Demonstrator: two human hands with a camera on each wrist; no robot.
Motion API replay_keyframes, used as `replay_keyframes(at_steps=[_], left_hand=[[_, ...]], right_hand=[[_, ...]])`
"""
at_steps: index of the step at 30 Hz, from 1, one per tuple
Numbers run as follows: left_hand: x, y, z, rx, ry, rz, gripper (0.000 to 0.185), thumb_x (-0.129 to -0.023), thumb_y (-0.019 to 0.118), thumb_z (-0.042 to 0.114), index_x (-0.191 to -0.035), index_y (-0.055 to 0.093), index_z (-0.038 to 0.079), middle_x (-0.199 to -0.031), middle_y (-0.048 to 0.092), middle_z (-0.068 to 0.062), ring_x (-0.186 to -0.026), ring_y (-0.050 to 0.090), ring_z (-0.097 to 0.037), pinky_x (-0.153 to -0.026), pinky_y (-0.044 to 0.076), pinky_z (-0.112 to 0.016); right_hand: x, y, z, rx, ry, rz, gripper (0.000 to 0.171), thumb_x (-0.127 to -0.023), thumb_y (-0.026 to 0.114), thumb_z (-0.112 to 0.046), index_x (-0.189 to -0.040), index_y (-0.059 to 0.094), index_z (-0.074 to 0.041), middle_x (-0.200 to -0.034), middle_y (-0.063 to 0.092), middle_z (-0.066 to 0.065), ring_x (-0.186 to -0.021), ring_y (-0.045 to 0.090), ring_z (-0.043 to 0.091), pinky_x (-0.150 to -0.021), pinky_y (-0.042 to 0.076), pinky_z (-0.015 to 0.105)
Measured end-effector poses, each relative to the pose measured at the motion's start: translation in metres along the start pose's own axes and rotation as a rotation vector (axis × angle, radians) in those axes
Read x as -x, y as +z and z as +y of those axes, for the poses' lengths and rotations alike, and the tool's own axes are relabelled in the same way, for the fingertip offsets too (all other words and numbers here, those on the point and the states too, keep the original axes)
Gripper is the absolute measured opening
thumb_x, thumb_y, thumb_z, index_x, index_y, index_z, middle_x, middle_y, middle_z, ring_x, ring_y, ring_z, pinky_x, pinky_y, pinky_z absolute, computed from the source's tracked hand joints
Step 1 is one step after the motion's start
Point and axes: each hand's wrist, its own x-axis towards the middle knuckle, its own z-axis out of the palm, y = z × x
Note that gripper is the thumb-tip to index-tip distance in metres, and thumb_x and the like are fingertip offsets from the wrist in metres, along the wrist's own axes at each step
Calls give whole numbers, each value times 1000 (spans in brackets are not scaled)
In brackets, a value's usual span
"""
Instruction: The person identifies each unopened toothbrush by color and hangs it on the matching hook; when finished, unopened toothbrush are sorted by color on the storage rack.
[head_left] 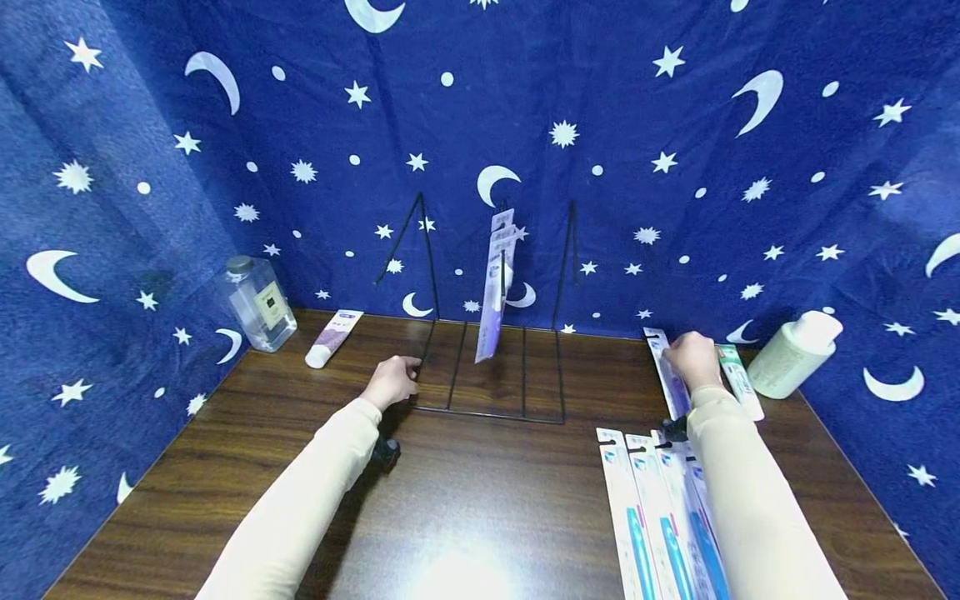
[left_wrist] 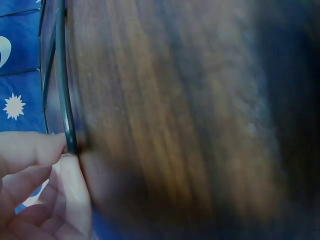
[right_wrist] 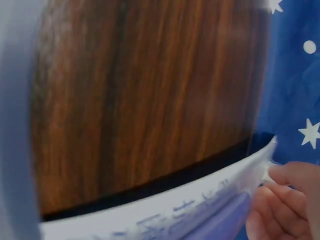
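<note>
The left hand [head_left: 392, 381] pinches the black wire rack [left_wrist: 62, 75] at its left side. The right hand [head_left: 693, 360] grips a purple-and-white toothbrush package [head_left: 673, 393] on the surface [head_left: 450, 475], behind the blue-handled packs [head_left: 663, 517].

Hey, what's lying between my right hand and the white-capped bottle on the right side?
A slim green-and-white toothpaste pack lies between your right hand and the white-capped bottle; the head view shows it.
</note>
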Motion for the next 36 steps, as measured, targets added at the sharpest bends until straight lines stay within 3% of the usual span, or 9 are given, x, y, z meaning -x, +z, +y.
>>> replay_keyframes(at_steps=[6,13,18,21,25,27,32,36], left_hand=[[0,0,-1,-2,0,1,56,-66,60,-7,-122,60,-4,-75,57,-1,-49,53,-5,-53,47,-20],[1,-1,-3,-26,34,5,56,-64,62,-4,-120,60,-6,-74,59,-3,-54,57,-10,-59,46,-25],[0,-2,-3,-40,40,11,56,-64,63,-3,-120,61,-5,-75,61,-3,-58,59,-13,-62,45,-27],[-1,-1,-2,-37,42,6,57,-64,63,-3,-121,60,-5,-75,60,-3,-58,59,-13,-63,45,-27],[-2,-1,-3,-46,53,6,57,-64,64,-2,-121,60,-5,-75,60,-3,-61,59,-14,-64,45,-28],[-2,-1,-3,-52,60,7,57,-64,64,-2,-121,60,-5,-75,60,-3,-63,59,-16,-65,46,-29],[-1,-2,-3,-62,64,5,57,-64,64,-2,-121,60,-5,-76,60,-4,-61,59,-15,-67,47,-29],[-1,-2,-2,-47,55,-7,58,-65,63,-3,-122,59,-6,-77,60,-4,-55,59,-11,-63,47,-27]], right_hand=[[3,-5,-7,-45,57,106,21,-75,57,-11,-78,68,7,-77,66,27,-69,61,46,-57,44,52],[5,-23,-21,-130,-4,311,21,-77,57,-8,-82,68,10,-75,66,26,-68,61,43,-65,43,49],[10,-38,-33,-192,1,427,22,-79,58,-10,-85,69,8,-78,68,24,-69,62,38,-70,41,48],[16,-47,-37,-228,29,479,23,-79,59,-11,-88,70,7,-79,69,22,-60,59,17,-68,41,41],[23,-53,-45,-280,48,521,24,-80,61,-13,-90,70,7,-79,69,21,-55,38,-17,-61,36,21],[27,-55,-48,-294,30,541,23,-80,62,-12,-91,70,7,-78,69,21,-56,40,-16,-59,32,14],[37,-62,-61,-305,-76,592,21,-80,62,-10,-90,68,8,-74,68,21,-60,49,4,-60,32,11],[45,-66,-76,-363,-151,635,20,-80,63,-9,-89,67,8,-72,66,22,-60,46,-10,-60,32,6]])
